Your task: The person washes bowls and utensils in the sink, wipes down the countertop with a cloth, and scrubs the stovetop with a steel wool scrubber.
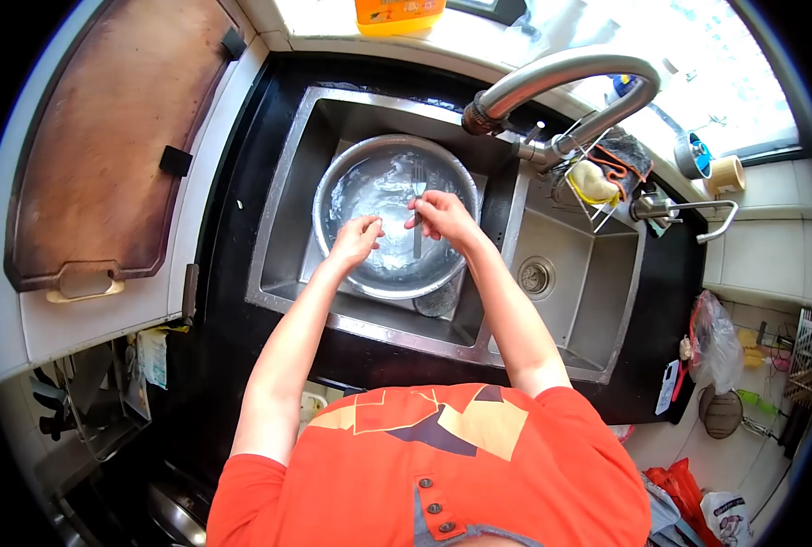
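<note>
A round metal basin [333, 264] with water in it stands in the left sink bowl. Over the water, my right hand [444, 219] grips a metal fork [418, 187], its tines pointing away from me. My left hand [356, 241] is to the left of the fork, over the basin's near left part, with its fingers curled together. Whether anything small is between those fingers cannot be made out. A dark grey pad [436, 301] lies partly under the basin's near edge.
The curved faucet [570, 73] arches over the sink's far side. To the right is a second sink bowl [565, 264] with a drain. A wire rack [597, 187] with sponges stands behind it. A brown cutting board [118, 137] leans at left, and an orange bottle [397, 14] stands behind.
</note>
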Available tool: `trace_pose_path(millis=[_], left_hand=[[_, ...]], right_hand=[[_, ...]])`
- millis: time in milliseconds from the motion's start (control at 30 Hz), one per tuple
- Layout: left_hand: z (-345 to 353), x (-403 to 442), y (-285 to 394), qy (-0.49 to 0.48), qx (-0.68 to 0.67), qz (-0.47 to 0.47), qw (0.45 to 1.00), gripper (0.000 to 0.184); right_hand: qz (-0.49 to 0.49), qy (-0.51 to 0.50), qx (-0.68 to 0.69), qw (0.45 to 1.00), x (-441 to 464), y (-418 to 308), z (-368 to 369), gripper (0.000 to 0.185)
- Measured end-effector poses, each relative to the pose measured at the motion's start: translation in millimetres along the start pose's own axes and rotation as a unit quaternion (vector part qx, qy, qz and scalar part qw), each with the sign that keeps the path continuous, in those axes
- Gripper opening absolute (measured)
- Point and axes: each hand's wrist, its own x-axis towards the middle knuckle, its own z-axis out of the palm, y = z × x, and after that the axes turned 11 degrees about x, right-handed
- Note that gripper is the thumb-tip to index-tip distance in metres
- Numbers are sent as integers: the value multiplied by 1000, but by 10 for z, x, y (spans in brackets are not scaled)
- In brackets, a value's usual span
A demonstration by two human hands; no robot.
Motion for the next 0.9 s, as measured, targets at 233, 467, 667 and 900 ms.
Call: trace_pose_path(millis=[233, 467, 667, 900], left_hand=[[196, -575, 814, -128, -236, 62, 961, 38], [839, -844, 1640, -180, -160, 241, 940, 32], [1393, -1384, 2596, -223, -85, 387, 890, 51], [1792, -2097, 4073, -303, -65, 482, 819, 47]], right_hand=[[-104, -1, 8, 995, -872, -333, 63, 18], [-316, 205, -289, 880, -2036, -844, -127, 22], [-298, 313, -423, 797, -3363, -1386, -736, 42], [-273, 503, -509, 643, -5069, -2456, -1895, 21]])
